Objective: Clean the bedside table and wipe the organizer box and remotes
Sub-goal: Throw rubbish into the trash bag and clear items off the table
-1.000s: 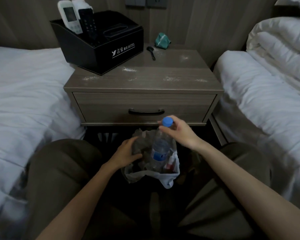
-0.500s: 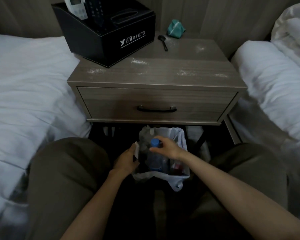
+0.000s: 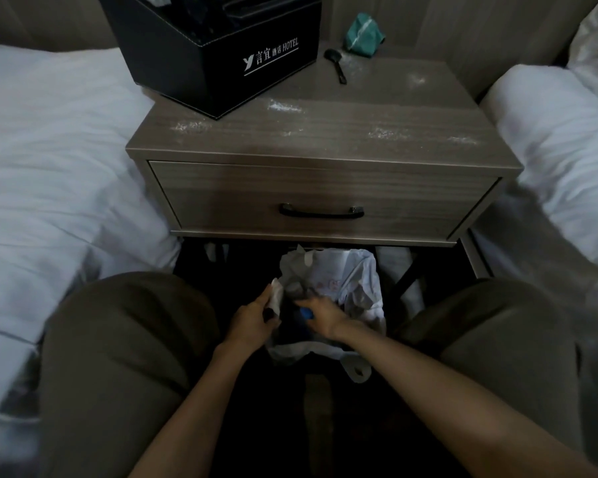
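Head view, single camera, dim light. Step in hand, as judged: dropping a bottle (image 3: 302, 320) into the bin under the bedside table, clearing rubbish ahead of any wiping. The left hand (image 3: 252, 320) pinches the near-left rim of the white bin liner (image 3: 359, 288) and holds the mouth apart. The right hand (image 3: 321, 313) lies over the bottle's blue cap (image 3: 306, 312), low inside the bag; motion blur hides whether its fingers grip the cap or merely rest on it, so I cannot tell. To do this well: keep the liner rim pulled wide, let the bottle settle upright or flat among what is already inside, and let go only once it is below the rim, so that the bag does not collapse or tip. The surface (image 3: 325, 132) is grey-brown wood grain, marked with white powdery smears (image 3: 283, 105) along the front and towards the back right. The organizer box (image 3: 214, 53) stands at the back left corner: black, stitched edges, white hotel lettering. The remotes (image 3: 195, 10) stand inside it, cropped and indistinct. Behind it to the right lie a black spoon (image 3: 335, 65) and, near it, a crumpled green packet (image 3: 365, 34). No cloth is visible
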The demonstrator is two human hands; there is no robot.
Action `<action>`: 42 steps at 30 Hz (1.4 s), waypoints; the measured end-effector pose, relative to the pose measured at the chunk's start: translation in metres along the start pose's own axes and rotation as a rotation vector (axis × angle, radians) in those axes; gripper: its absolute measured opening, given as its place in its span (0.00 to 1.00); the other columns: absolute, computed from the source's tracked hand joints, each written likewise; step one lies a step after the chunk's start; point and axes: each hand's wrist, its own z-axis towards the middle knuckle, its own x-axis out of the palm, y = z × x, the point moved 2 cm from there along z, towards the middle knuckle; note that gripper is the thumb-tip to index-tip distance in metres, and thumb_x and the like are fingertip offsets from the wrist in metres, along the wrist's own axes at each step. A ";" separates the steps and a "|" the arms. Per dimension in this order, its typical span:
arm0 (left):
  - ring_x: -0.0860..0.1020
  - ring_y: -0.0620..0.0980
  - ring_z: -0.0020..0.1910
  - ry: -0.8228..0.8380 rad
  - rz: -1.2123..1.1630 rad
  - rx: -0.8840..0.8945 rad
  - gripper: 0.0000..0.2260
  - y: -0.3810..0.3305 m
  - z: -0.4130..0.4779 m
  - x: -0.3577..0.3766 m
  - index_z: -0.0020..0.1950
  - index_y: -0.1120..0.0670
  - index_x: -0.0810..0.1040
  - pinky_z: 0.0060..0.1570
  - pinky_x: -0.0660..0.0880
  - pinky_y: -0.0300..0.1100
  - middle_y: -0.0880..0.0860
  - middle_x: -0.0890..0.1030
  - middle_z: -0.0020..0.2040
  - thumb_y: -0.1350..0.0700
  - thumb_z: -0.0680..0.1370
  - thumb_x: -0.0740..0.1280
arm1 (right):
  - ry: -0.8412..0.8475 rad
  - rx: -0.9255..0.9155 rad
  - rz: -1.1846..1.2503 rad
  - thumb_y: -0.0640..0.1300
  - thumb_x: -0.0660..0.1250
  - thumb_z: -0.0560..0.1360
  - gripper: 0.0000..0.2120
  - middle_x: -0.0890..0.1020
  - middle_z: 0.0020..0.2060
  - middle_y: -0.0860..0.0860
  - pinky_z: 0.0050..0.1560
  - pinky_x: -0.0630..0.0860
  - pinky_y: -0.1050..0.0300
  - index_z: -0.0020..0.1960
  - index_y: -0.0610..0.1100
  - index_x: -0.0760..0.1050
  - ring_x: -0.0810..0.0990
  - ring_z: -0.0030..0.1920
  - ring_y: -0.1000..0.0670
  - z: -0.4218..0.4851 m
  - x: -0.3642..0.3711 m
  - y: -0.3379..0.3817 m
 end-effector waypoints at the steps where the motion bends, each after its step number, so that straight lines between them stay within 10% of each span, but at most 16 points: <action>1: 0.70 0.57 0.68 0.002 0.008 0.002 0.32 -0.001 -0.001 -0.001 0.79 0.49 0.50 0.62 0.68 0.41 0.58 0.71 0.71 0.55 0.80 0.64 | 0.004 0.001 -0.002 0.34 0.63 0.78 0.24 0.67 0.73 0.42 0.70 0.59 0.59 0.73 0.41 0.67 0.65 0.73 0.43 0.000 -0.001 0.000; 11: 0.72 0.60 0.64 -0.080 0.290 0.072 0.27 -0.035 -0.029 -0.027 0.78 0.47 0.56 0.58 0.74 0.52 0.58 0.70 0.69 0.49 0.80 0.61 | -0.175 -0.114 0.047 0.37 0.65 0.76 0.20 0.77 0.62 0.46 0.58 0.70 0.64 0.68 0.44 0.72 0.77 0.61 0.47 -0.043 -0.070 0.040; 25: 0.74 0.52 0.62 -0.709 0.273 0.531 0.19 -0.167 -0.097 -0.170 0.70 0.48 0.71 0.55 0.72 0.48 0.51 0.78 0.63 0.50 0.80 0.63 | -0.793 -0.363 -0.031 0.39 0.67 0.76 0.14 0.81 0.51 0.53 0.54 0.73 0.68 0.62 0.47 0.77 0.79 0.51 0.59 -0.162 -0.233 0.113; 42: 0.76 0.55 0.62 -0.470 0.353 0.463 0.22 -0.269 0.056 -0.238 0.71 0.50 0.69 0.58 0.75 0.49 0.54 0.78 0.62 0.44 0.79 0.62 | -0.885 -0.030 -0.173 0.41 0.66 0.76 0.16 0.76 0.62 0.44 0.59 0.72 0.53 0.64 0.45 0.75 0.77 0.58 0.43 -0.050 -0.385 0.074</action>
